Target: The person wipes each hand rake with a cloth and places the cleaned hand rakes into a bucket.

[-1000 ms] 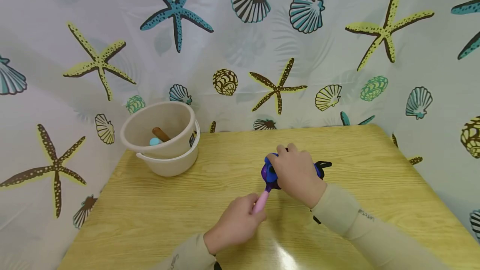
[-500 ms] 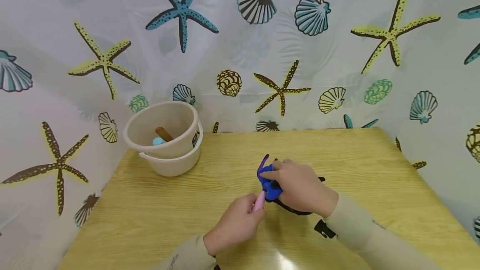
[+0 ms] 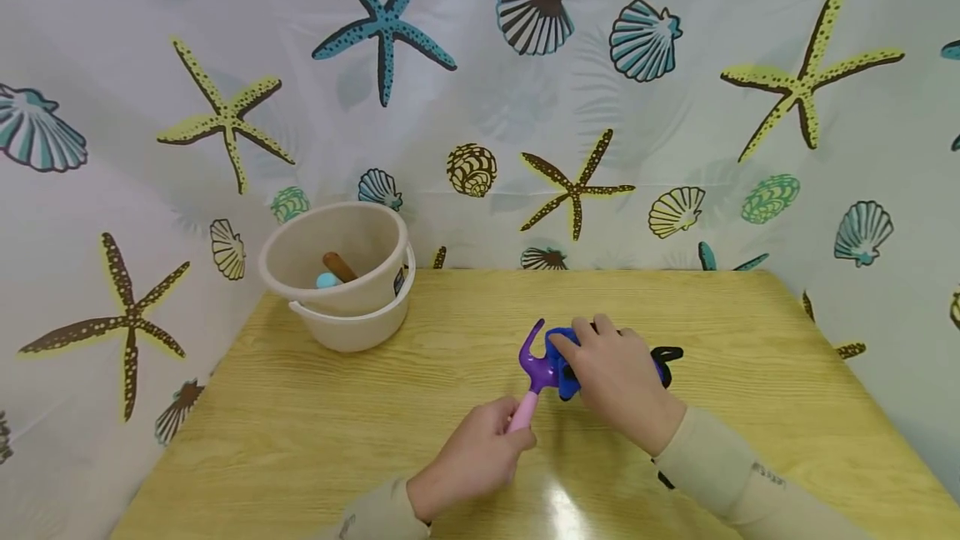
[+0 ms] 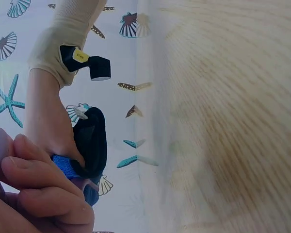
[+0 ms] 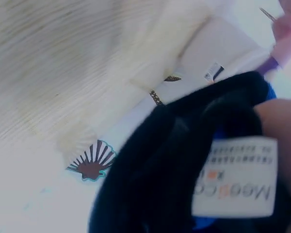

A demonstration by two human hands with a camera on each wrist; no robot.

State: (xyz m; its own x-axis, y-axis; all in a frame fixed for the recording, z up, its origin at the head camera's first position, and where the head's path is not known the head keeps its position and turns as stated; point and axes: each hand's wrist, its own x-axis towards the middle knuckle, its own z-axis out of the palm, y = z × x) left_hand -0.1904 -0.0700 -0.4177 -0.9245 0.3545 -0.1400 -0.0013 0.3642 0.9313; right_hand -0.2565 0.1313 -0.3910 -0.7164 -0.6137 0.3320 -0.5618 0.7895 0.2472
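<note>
My left hand grips the pink handle of a hand tool. Its glossy purple head has a curved prong sticking up, and its right part is hidden behind blue fabric. With fingers bent over it, my right hand holds a blue-and-black cloth item against the tool's head. A black loop pokes out beyond that hand. In the right wrist view, black padded fabric carries a white printed label. The left wrist view shows the left fingers curled in front of the right hand.
A beige bucket with a white handle stands at the table's back left. Inside are a brown stick and a light blue rounded thing. A sea-patterned curtain borders the wooden table.
The right hand has shifted the cloth item over the tool's head, hiding and then baring its left prong. The left hand has kept its hold on the handle. The head view has swung slightly left.
</note>
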